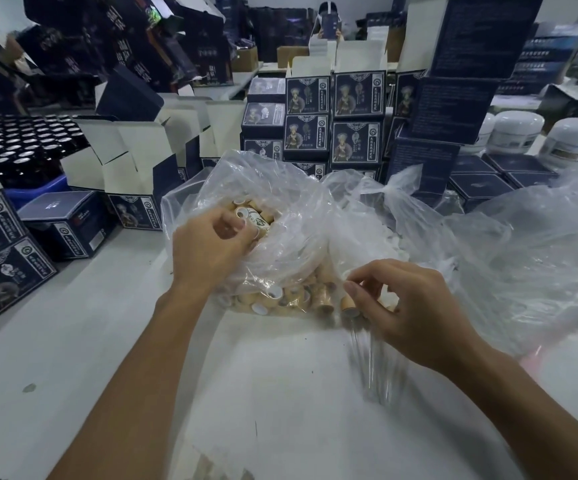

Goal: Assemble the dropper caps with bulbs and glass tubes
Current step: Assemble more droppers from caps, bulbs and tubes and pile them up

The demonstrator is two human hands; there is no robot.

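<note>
Left hand point(211, 244) reaches into the clear bag point(280, 202) of wooden caps point(311, 296), fingers curled around a few caps. Right hand point(415, 306) pinches a cap with glass tubes point(381, 368) hanging below, blurred, above the table point(107, 341).

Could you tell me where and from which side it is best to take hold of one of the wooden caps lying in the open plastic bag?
Probably by its round wooden side wall, pinched between thumb and fingertips, coming from above through the bag's open mouth, as the left hand does. The caps lie loose and tilted in a heap, so their curved sides are what is exposed there.
</note>
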